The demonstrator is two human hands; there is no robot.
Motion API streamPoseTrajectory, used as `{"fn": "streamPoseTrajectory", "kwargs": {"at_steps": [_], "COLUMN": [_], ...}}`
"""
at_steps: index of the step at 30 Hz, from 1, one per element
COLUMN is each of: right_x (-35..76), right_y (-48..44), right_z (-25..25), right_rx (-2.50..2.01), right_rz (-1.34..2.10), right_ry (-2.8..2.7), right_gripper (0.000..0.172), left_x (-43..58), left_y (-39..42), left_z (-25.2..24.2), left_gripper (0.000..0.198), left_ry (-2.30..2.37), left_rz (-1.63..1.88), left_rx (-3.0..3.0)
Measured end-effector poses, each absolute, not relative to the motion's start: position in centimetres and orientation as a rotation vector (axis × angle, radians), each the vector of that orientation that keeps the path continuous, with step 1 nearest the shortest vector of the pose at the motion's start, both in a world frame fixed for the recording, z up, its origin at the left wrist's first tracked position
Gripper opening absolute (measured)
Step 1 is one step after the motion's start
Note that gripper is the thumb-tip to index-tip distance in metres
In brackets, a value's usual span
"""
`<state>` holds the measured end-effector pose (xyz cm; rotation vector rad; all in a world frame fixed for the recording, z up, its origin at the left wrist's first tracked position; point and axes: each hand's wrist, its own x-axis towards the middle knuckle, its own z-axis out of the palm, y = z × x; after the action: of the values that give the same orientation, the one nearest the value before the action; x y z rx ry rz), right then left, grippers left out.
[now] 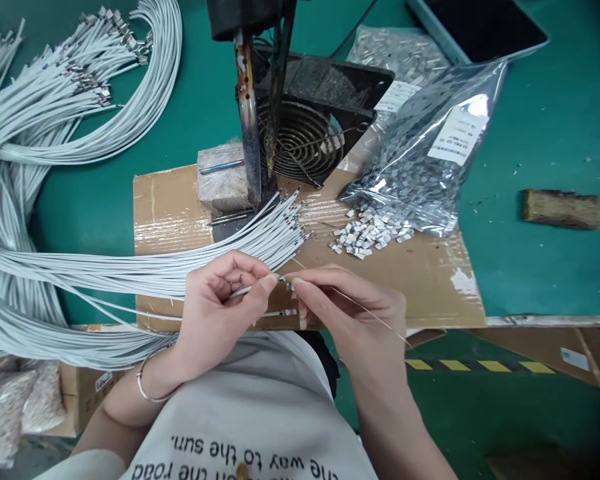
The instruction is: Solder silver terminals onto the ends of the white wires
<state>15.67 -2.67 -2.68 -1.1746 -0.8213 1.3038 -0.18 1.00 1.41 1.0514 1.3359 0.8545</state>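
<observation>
Nearest the camera, a printed shirt [260, 400] is just on the near side of the cardboard [430, 287], which lies on the green surface [530, 280]. White cables [145, 267] spread from left of the cardboard, one bunch reaching over its middle. On the cardboard's far left part sits a block [220, 188]. Over its near edge, the left hand [225, 313] has thumb and forefinger clamped on one cable [239, 292]. A metal rod [249, 120] comes down toward the cardboard's far middle; a fan [305, 140] stands at its far edge. Over its near part, the right hand [353, 310] has its fingertips together beside that cable's tip; what they pinch is too small to tell. A thin wire [375, 315] crosses this hand. Metal clips [373, 233] lie on the cardboard's far right part, a plastic bag [420, 177] just behind.
</observation>
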Motion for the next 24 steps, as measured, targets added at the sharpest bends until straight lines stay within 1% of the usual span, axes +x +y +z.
{"fn": "streamPoseTrajectory", "kwargs": {"at_steps": [8, 16, 24], "right_x": [15.62, 15.48, 15.34], "right_y": [-2.73, -2.7, -2.73], "right_z": [-2.51, -2.37, -2.54], "right_rx": [-1.186, -1.173, -1.162], "right_rz": [1.286, 1.261, 1.252], "right_ry": [-0.837, -0.863, -0.86], "right_gripper": [0.02, 0.026, 0.028], "left_x": [-0.15, -0.37, -0.4], "left_y": [1.12, 1.12, 1.08], "left_z": [1.34, 1.1, 1.15], "left_gripper": [0.009, 0.013, 0.011], "left_ry": [1.319, 1.292, 1.28], "left_rz": [0.838, 0.844, 0.827], "left_rx": [1.055, 0.991, 1.011]}}
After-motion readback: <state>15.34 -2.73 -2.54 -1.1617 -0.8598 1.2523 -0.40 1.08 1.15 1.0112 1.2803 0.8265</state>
